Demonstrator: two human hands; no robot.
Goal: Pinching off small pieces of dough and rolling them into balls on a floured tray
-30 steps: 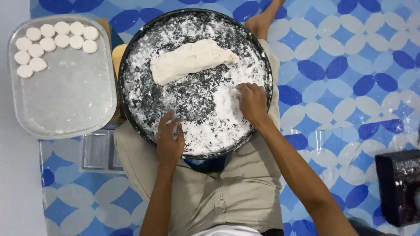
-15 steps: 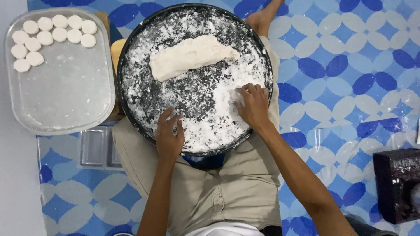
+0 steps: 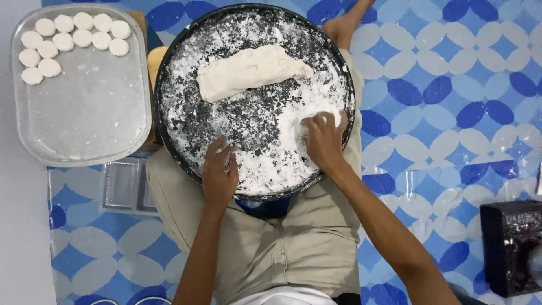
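A large round black tray (image 3: 169, 62) dusted with white flour rests on my lap. A long lump of pale dough (image 3: 248, 70) lies in its far half. My left hand (image 3: 220, 169) lies flat on the flour at the tray's near edge, fingers spread, holding nothing. My right hand (image 3: 323, 138) presses into a thick patch of flour at the near right of the tray, fingers slightly curled; whether anything is under the fingers is hidden.
A clear rectangular tray (image 3: 84, 113) to the left holds several round white dough discs (image 3: 70, 39) in its far corner. Clear plastic lids (image 3: 121, 186) lie below it. A black box (image 3: 511, 245) stands at the right edge. A blue patterned mat (image 3: 451, 101) covers the floor.
My right hand has slid a little to the right across the flour. My left hand stays at the near edge of the tray.
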